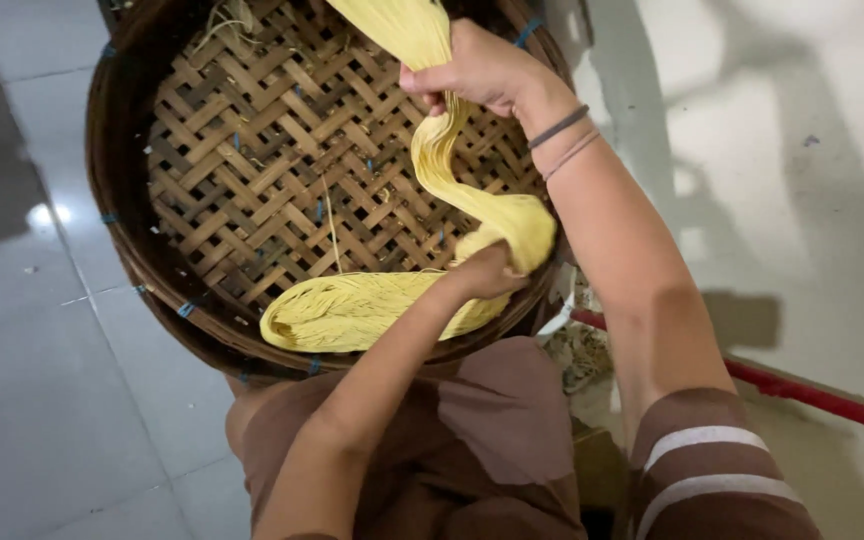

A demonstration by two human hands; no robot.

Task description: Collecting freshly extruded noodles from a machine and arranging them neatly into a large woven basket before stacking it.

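— What is nearest the camera?

— The person's lap in brown cloth, and a brown sleeve with pale stripes at the lower right. Both bare forearms reach up from there to a long hank of yellow strands (432,170), thin and straight like fine noodles or fibre.

— What does each hand do?

— The left hand (487,272) is closed on the hank at the near rim of the basket, where the hank folds over in a thick bend. The right hand (477,72) is farther off, clenched around the same hank higher up, lifting that part above the basket. Two thin bands sit on its wrist.

— Where does the rest lie?

— From the left hand a flat loop runs left and rests on the woven bottom, just inside the near rim. Above the right hand the hank goes on up out of view.

— And the basket?

— The basket (122,200) is round, shallow and dark brown, of crossed flat strips with small blue ties on the rim. A few loose strands lie on the weave.

— The room?

— A floor (32,400) of pale grey tiles on the left, with a bright glint of light. On the right is a lighter surface with soft shadows, and a red bar (822,398) crosses it low down.

— Anything unclear?

— The far rim is cut off at the top, and something patterned between basket and right arm is too hidden to name.
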